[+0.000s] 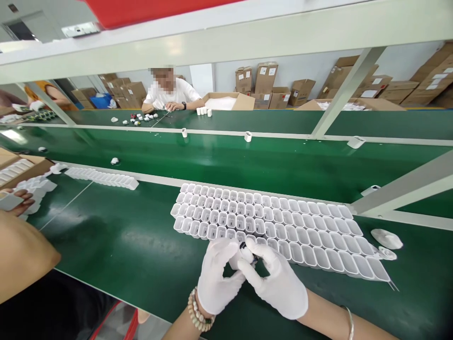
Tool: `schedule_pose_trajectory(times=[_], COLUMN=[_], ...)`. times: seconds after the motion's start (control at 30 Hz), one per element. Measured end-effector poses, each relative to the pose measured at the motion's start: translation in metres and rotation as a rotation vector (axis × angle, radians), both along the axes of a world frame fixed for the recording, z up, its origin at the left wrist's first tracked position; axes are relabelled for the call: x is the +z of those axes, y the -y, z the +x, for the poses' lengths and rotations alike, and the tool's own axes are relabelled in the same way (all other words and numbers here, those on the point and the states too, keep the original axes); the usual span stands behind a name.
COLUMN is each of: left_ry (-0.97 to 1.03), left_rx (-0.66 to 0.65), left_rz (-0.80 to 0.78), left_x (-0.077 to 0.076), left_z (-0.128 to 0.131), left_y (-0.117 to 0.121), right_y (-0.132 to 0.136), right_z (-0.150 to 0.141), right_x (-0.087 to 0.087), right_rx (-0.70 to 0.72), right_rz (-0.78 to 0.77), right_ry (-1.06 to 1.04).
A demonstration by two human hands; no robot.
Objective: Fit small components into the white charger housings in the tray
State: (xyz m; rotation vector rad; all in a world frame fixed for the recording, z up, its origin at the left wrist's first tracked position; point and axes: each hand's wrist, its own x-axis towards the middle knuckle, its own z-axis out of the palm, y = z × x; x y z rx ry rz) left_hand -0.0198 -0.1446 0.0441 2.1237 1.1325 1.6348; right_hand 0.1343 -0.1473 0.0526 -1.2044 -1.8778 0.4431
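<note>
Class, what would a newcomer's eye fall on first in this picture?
The rows of open white cups on the near green table stand out first. Just before them, the white-gloved left hand and right hand meet around a small white-and-dark part. A red object crosses the top edge.

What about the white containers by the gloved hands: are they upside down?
No, the white containers stand in rows with their open tops facing up.

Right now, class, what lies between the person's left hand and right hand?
In the head view, a small white-and-dark piece lies between the left hand and the right hand, partly hidden by them.
</note>
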Motion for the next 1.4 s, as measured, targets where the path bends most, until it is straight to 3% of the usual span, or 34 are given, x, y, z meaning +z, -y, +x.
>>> schedule_pose_trajectory(times=[0.23,0.5,0.6,0.7,0.9,1.1,1.3,1.4], left_ry=[0.071,0.085,0.095,0.103,0.210,0.374,0.263,0.171], left_rx=[0.043,0.039,0.022,0.006,-0.065,-0.103,-0.152,-0.181], left_rz=[-0.027,-0.040,-0.046,-0.053,-0.105,-0.257,-0.139,-0.083], left_x=[-0.006,-0.008,-0.008,-0.009,-0.008,-0.004,-0.010,-0.011], left_z=[-0.001,-0.001,-0.001,-0.002,-0.001,0.002,-0.002,-0.005], left_y=[0.008,0.012,0.012,0.012,0.009,0.010,0.002,-0.002], right_y=[-0.002,-0.001,-0.003,-0.002,-0.004,0.005,0.004,-0.005], right_z=[-0.004,-0.004,-0.002,-0.001,-0.002,-0.001,0.004,0.007], right_x=[-0.002,0.001,0.000,-0.004,0.003,0.018,0.031,0.037], right_rx=[0.134,0.167,0.220,0.180,0.174,0.169,0.212,0.249], right_rz=[0.185,0.206,0.256,0.317,0.267,0.104,-0.399,-0.499], right_ry=[-0.026,0.045,0.079,0.147,0.117,0.021,-0.065,-0.089])
